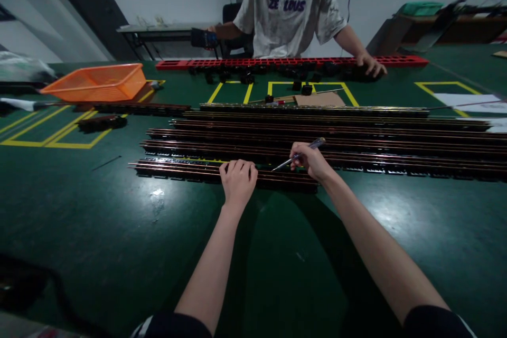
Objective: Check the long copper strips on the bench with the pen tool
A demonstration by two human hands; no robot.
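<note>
Nearest to me on the table lies a long black bar with copper-coloured rods (178,169) along its top. My left hand (238,182) is closed over this bar, fingers curled across its far side. My right hand (309,161) grips a slim screwdriver (318,142) by its handle, held slanted like a pen. Its thin metal tip points down and left to the top of the same bar, just right of my left hand; whether it touches cannot be made out. Beyond both hands, several similar long bars (376,161) lie side by side.
An orange basket (99,82) stands at the back left. Across the green table (119,237), a person (293,10) has one hand near a long red rack (400,60) and small black parts. A thin dark rod (106,163) lies at left, and white paper (467,101) at right.
</note>
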